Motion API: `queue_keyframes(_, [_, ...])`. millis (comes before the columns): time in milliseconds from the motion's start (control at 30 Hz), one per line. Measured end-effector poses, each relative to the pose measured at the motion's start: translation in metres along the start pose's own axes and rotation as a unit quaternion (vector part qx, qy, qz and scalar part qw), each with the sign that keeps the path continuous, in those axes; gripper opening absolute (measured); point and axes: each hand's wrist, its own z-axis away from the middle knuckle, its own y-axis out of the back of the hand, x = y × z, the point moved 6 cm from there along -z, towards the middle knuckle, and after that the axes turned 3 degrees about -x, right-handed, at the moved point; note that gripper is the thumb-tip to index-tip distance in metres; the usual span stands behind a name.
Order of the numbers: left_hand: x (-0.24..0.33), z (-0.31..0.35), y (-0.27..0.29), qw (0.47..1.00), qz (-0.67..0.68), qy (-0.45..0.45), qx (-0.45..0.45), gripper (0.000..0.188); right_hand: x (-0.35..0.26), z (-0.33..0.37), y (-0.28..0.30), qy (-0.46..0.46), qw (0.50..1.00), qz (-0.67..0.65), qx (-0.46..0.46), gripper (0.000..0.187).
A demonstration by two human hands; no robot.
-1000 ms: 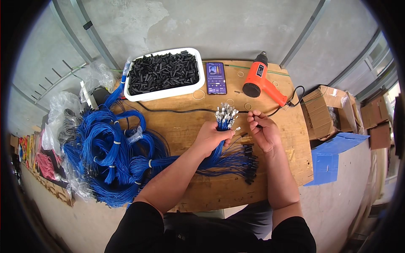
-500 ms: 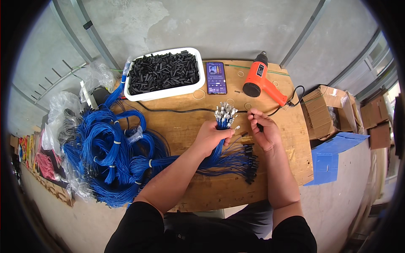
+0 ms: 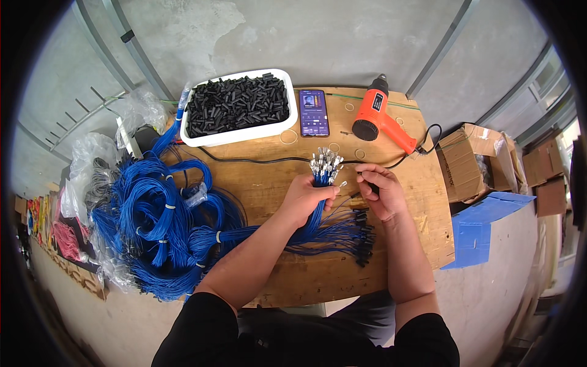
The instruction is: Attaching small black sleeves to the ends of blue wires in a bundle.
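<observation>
Two bare hands meet above a wooden table (image 3: pixel 275 293), near its middle. The left hand (image 3: pixel 309 199) is wrapped around a bunch of blue wires (image 3: pixel 317 219), thumb across the front, so that their silvery crimp terminals (image 3: pixel 327 165) stand up in a cluster above the fist. One terminal leans out to the right, apart from the rest. Just beside it, the right hand (image 3: pixel 384 192) has its fingers curled, pinching a small black sleeve (image 3: pixel 359 174) between thumb and fingertips (something dark also shows in the palm, too shaded to tell what). Below the hands, the wires fan out to the right and finish in black-covered ends (image 3: pixel 362 235) lying on the wood.

Behind the left hand, a white plastic tub (image 3: pixel 293 107) is heaped with short black tubes (image 3: pixel 238 107). A smartphone (image 3: pixel 314 113) with its screen lit lies next to it, and an orange heat gun (image 3: pixel 378 116) rests farther right. Tied coils of blue wire (image 3: pixel 168 217) cover the left side, near crumpled clear plastic (image 3: pixel 92 159).
</observation>
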Motion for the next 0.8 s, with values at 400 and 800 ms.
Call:
queue_keyframes(400, [0.002,-0.001,0.005,1.0,0.017,0.008,0.022,0.013,-0.001,0.005,-0.016,0.024,0.989,0.144,0.01,0.013])
queue_keyframes(800, [0.004,0.001,0.001,1.0,0.01,-0.001,0.006,0.013,0.002,0.007,-0.015,0.04,0.983,0.173,0.043,0.015])
